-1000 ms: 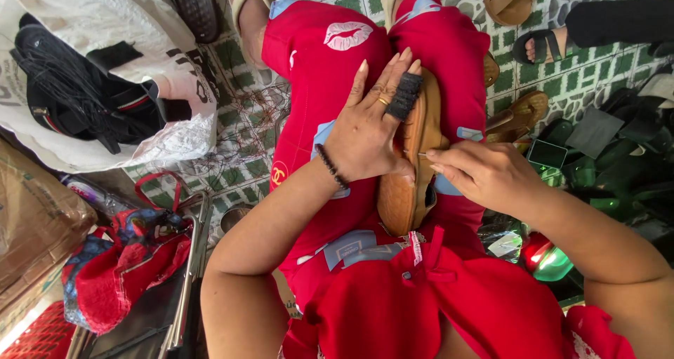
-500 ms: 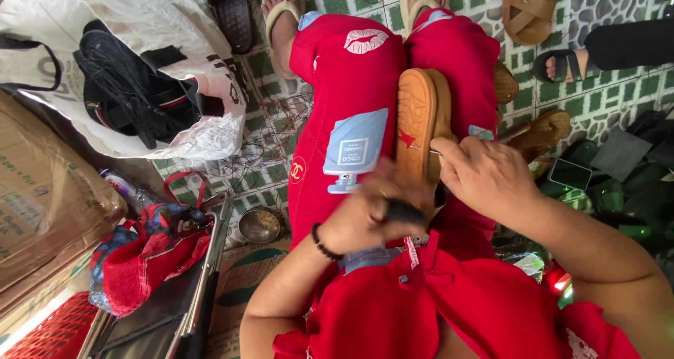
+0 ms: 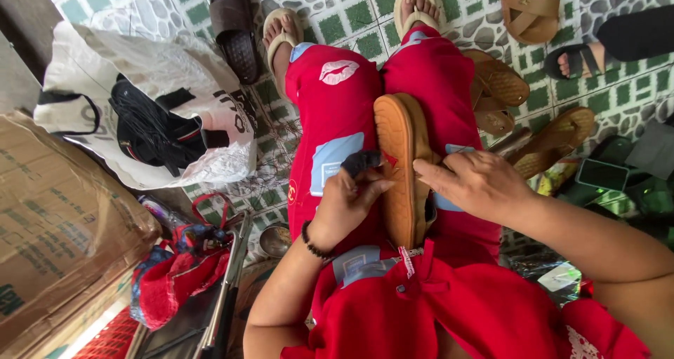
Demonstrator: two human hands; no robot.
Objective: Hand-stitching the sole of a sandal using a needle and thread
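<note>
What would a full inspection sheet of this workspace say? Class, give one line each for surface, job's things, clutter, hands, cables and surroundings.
Surface: green and white patterned floor tiles; the work rests on the person's lap in red trousers.
Job's things: tan sandal sole up on the lap; small dark piece at its edge.
Clutter: loose tan sandals, white bag, red cloth bag.
Hands: left hand pinches the dark piece; right hand steadies the sandal.
Cables: nothing seen.
Surroundings: cardboard box at left; another person's foot in a black slide.
</note>
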